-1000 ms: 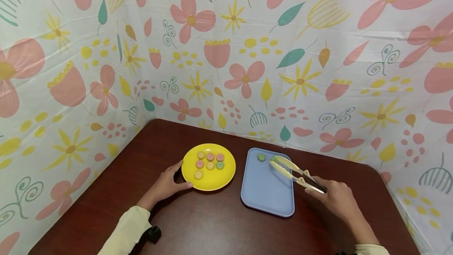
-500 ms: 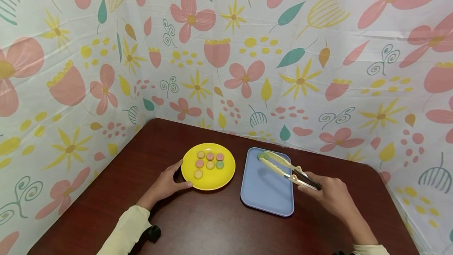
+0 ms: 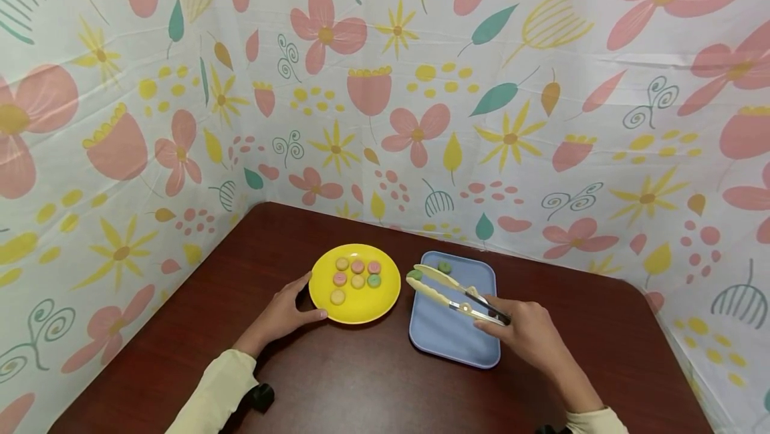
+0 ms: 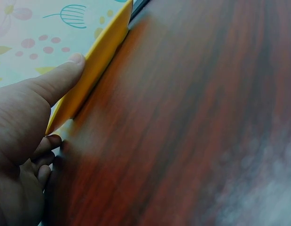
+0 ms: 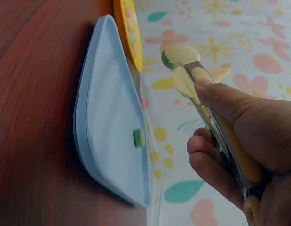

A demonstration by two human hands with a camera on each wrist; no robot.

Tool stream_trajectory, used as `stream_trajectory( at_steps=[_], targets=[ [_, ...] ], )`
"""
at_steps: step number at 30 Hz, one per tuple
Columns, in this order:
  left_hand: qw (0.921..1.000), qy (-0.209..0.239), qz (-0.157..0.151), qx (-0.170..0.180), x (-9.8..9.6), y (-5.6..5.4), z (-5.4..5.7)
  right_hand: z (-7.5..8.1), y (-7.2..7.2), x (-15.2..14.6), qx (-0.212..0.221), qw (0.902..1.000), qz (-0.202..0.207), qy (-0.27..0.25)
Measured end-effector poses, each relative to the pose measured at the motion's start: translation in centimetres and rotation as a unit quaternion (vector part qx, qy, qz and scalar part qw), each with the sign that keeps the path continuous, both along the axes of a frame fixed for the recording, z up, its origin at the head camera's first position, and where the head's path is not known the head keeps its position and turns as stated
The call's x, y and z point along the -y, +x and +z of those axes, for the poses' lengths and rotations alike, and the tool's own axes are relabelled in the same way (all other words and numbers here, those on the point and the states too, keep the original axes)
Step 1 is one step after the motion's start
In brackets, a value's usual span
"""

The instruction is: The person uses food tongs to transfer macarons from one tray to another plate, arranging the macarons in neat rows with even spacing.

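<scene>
My right hand [image 3: 526, 330] grips metal tongs [image 5: 216, 129] with cream-coloured tips, raised over the left edge of the blue tray [image 3: 451, 334]. A green macaron [image 3: 415, 275] is pinched between the tong tips, partly hidden by them in the right wrist view. Another green macaron [image 3: 444, 267] lies near the tray's back edge. My left hand [image 3: 281, 312] holds the rim of the yellow plate [image 3: 367, 307], thumb and fingers set apart along it. Several macarons lie on the plate: pale yellow, pink, and one green macaron [image 3: 374, 281].
Both the plate and the tray rest on a dark brown wooden table [image 3: 337, 380]. A floral-patterned cloth [image 3: 373, 120] hangs along the table's back and sides. A narrow gap separates the plate from the tray.
The tongs, with the green macaron between their tips, have moved left from the tray's right side, past the other green macaron, to its left edge. The left hand stays on the plate.
</scene>
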State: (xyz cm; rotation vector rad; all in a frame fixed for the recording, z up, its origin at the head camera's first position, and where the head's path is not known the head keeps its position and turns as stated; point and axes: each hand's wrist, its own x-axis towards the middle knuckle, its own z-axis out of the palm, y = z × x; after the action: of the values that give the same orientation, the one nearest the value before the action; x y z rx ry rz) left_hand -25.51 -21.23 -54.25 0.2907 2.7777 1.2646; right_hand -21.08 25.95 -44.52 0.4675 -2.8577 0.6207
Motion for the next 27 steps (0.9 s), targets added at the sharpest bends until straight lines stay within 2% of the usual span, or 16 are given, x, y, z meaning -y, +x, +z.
stream_trajectory(
  at_steps=[4, 11, 19, 27],
  targets=[
    [1.0000, -0.002, 0.000, 0.000, 0.0, 0.0, 0.0, -0.2, -0.4, 1.1, -0.008, 0.9998, 0.020, 0.000],
    [1.0000, -0.005, 0.003, 0.001, 0.0, 0.0, 0.1, -0.4, -0.9, 3.3, 0.021, 0.9989, 0.043, 0.004],
    [1.0000, -0.003, 0.003, 0.002, 0.0, -0.1, 0.0, -1.3, -1.7, 5.8, 0.025, 0.9974, 0.067, -0.002],
    [1.0000, -0.002, 0.004, 0.003, 0.0, 0.0, 0.0, -2.4, -2.3, 7.3, 0.005, 0.9944, 0.106, 0.002]
  ],
)
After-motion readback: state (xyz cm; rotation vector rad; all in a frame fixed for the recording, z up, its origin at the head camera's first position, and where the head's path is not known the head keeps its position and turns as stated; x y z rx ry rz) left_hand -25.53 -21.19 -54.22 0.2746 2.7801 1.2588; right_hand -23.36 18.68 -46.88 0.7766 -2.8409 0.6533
